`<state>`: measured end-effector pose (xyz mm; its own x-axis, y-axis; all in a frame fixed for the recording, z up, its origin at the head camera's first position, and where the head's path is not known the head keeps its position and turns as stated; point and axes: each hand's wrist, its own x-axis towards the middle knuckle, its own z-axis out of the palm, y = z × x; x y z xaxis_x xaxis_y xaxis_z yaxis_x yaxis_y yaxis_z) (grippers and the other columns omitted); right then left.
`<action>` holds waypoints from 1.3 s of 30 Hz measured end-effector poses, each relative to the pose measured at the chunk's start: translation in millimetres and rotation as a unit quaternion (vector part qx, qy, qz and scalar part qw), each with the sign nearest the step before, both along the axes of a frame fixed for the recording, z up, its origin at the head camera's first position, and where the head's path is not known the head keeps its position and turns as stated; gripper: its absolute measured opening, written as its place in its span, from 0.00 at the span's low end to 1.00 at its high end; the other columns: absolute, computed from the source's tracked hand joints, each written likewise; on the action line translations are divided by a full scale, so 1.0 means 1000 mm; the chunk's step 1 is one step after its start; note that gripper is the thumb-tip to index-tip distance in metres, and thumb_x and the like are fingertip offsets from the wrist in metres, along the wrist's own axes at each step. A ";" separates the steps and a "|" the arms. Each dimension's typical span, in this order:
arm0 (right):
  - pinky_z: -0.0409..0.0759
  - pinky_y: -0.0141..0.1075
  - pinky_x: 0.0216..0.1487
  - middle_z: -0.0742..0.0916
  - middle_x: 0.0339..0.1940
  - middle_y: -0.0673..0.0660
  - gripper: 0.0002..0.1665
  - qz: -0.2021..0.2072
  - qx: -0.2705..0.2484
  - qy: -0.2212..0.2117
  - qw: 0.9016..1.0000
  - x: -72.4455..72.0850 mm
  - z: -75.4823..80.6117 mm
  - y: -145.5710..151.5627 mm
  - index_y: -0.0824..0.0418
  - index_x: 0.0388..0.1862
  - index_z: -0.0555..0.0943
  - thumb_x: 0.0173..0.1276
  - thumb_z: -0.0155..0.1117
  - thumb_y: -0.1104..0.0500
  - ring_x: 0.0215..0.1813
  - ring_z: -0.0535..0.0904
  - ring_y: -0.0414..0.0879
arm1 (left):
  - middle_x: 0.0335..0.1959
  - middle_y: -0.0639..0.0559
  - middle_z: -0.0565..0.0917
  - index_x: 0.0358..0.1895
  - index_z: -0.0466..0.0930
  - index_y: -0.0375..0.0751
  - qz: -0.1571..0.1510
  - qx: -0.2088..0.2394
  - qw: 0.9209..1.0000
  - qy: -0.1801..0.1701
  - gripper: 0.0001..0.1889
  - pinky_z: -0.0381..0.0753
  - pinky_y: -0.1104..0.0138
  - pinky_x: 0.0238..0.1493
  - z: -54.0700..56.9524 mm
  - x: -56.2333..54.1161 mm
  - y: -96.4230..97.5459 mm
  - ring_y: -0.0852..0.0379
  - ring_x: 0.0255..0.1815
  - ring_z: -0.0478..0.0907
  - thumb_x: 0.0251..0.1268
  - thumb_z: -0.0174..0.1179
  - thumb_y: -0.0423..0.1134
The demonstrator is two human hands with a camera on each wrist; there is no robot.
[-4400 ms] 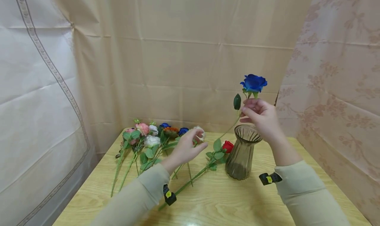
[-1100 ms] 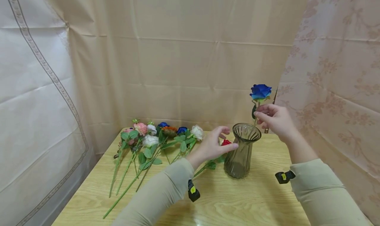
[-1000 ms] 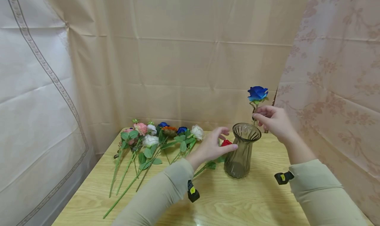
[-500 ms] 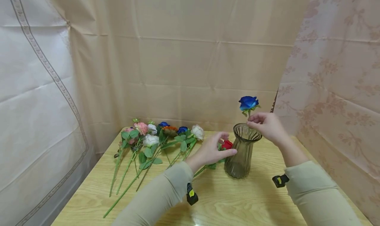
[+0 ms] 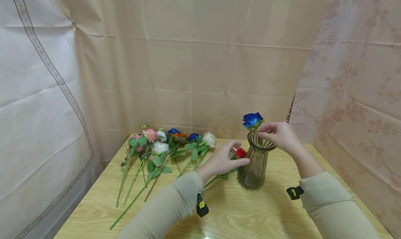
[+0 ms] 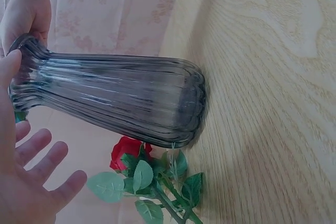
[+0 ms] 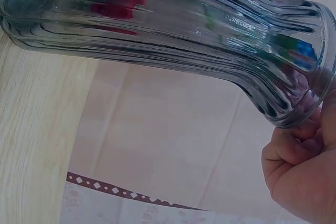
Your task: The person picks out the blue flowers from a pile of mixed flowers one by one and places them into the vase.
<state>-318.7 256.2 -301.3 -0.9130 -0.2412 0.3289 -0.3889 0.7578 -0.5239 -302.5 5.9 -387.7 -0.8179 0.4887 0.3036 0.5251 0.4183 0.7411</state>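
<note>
My right hand (image 5: pixel 280 136) pinches a blue rose (image 5: pixel 252 120) just under its bloom, at the mouth of a ribbed, smoky glass vase (image 5: pixel 253 172). The bloom faces up, above the rim's left side; blue and green show through the glass neck in the right wrist view. The vase stands upright on the table. Left of it, my left hand (image 5: pixel 223 159) is held with spread fingers, its thumb overlapping the glass in the head view. Behind that hand a red rose (image 6: pixel 126 153) lies beside the vase base, its stem partly hidden by the hand.
Several artificial flowers lie across the table's left half: pink blooms (image 5: pixel 150 135), white roses (image 5: pixel 209 139), an orange flower (image 5: pixel 180 138) and blue roses (image 5: pixel 193 137). Their green stems reach toward the front edge. A beige curtain (image 5: pixel 188 64) hangs behind the wooden table (image 5: pixel 244 214).
My right hand has brought the blue rose down and left, from above and behind the vase to its mouth. Earlier, my left hand moved right from over the flowers to the vase.
</note>
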 end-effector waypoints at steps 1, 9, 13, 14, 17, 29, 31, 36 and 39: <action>0.82 0.44 0.39 0.89 0.37 0.55 0.17 0.001 0.000 0.001 1.000 0.000 0.000 0.000 0.65 0.47 0.87 0.71 0.70 0.51 0.40 0.83 0.52 | 0.64 0.52 0.77 0.72 0.69 0.49 0.000 -0.002 1.000 0.000 0.38 0.79 0.62 0.54 0.000 0.000 0.000 0.53 0.60 0.77 0.65 0.65 0.64; 0.82 0.43 0.40 0.90 0.38 0.55 0.17 0.002 -0.008 0.001 1.000 0.003 0.000 0.002 0.65 0.47 0.87 0.70 0.71 0.51 0.41 0.84 0.52 | 0.65 0.50 0.77 0.70 0.70 0.48 0.005 -0.012 1.000 0.004 0.37 0.79 0.61 0.56 -0.001 0.000 0.002 0.56 0.60 0.77 0.65 0.65 0.65; 0.82 0.42 0.40 0.90 0.38 0.55 0.19 0.003 -0.011 0.002 1.000 0.004 0.001 0.005 0.65 0.47 0.87 0.70 0.71 0.50 0.41 0.84 0.52 | 0.65 0.49 0.77 0.70 0.70 0.47 0.003 -0.011 1.000 0.004 0.37 0.78 0.61 0.57 0.000 0.000 0.002 0.51 0.61 0.77 0.65 0.65 0.65; 0.81 0.42 0.40 0.90 0.38 0.55 0.19 0.003 -0.010 0.005 1.000 0.004 0.002 0.006 0.65 0.47 0.87 0.70 0.71 0.50 0.41 0.84 0.51 | 0.65 0.49 0.77 0.71 0.70 0.48 0.004 -0.013 1.000 0.004 0.38 0.78 0.61 0.57 0.000 0.000 0.002 0.51 0.62 0.76 0.65 0.64 0.66; 0.81 0.41 0.39 0.90 0.37 0.56 0.18 0.001 -0.010 0.013 1.000 0.005 0.004 0.009 0.65 0.47 0.87 0.71 0.70 0.51 0.40 0.83 0.51 | 0.65 0.51 0.77 0.71 0.70 0.48 0.005 -0.010 1.000 -0.001 0.39 0.78 0.61 0.56 0.001 0.000 0.002 0.51 0.62 0.76 0.64 0.64 0.66; 0.79 0.36 0.26 0.87 0.39 0.60 0.17 0.000 -0.055 0.041 0.998 0.017 0.024 0.017 0.64 0.48 0.85 0.74 0.68 0.51 0.29 0.79 0.45 | 0.62 0.62 0.76 0.68 0.73 0.52 0.027 -0.002 1.000 -0.010 0.36 0.79 0.60 0.55 0.014 0.002 -0.002 0.55 0.62 0.75 0.63 0.65 0.67; 0.78 0.35 0.26 0.88 0.40 0.60 0.17 0.000 -0.062 0.055 0.997 0.020 0.027 0.018 0.64 0.48 0.85 0.74 0.68 0.51 0.31 0.80 0.45 | 0.62 0.61 0.76 0.67 0.73 0.51 0.027 -0.004 1.000 -0.001 0.35 0.79 0.60 0.55 0.017 0.001 -0.004 0.56 0.61 0.75 0.63 0.65 0.66; 0.76 0.32 0.31 0.87 0.40 0.58 0.20 0.000 -0.086 0.075 0.993 0.028 0.034 0.021 0.62 0.50 0.85 0.74 0.66 0.46 0.38 0.79 0.45 | 0.62 0.56 0.77 0.67 0.73 0.49 0.023 -0.011 0.999 0.025 0.33 0.79 0.61 0.55 0.028 0.001 -0.010 0.56 0.61 0.75 0.66 0.65 0.64; 0.77 0.30 0.35 0.87 0.43 0.55 0.22 0.003 -0.104 0.070 0.992 0.032 0.037 0.024 0.61 0.54 0.84 0.74 0.66 0.45 0.42 0.79 0.45 | 0.63 0.55 0.77 0.67 0.73 0.49 0.020 -0.013 0.999 0.039 0.33 0.79 0.61 0.55 0.034 0.001 -0.014 0.55 0.60 0.75 0.66 0.64 0.63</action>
